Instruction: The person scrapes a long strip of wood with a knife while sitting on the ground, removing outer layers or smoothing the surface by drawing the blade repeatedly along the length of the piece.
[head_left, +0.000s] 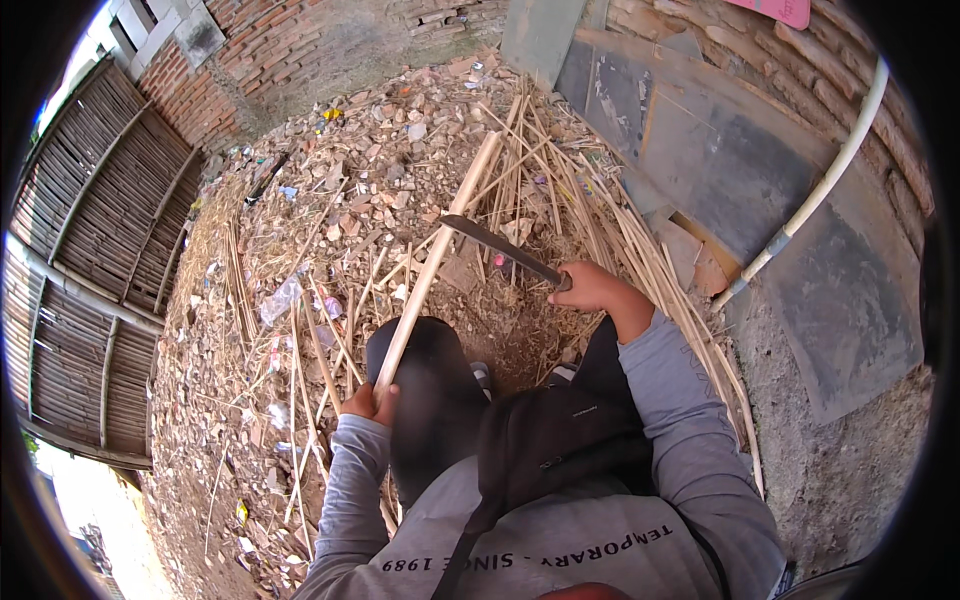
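Note:
My left hand point(372, 403) is closed round the near end of a long pale bamboo strip point(428, 268), which slants up and away from my left knee. In my right hand point(597, 296) is the handle of a machete point(505, 247). Its dark blade points left, and the blade's tip end lies against or just over the strip, beyond its middle; whether it cuts into the strip I cannot tell. The handle is mostly hidden by my fingers.
Thin bamboo strips point(640, 262) lie heaped ahead and to the right. Brick rubble point(350, 190) and litter cover the ground. Dark boards point(720, 150) lean on the right wall, with a pale pipe point(812, 205) before them. A bamboo fence point(100, 200) stands left.

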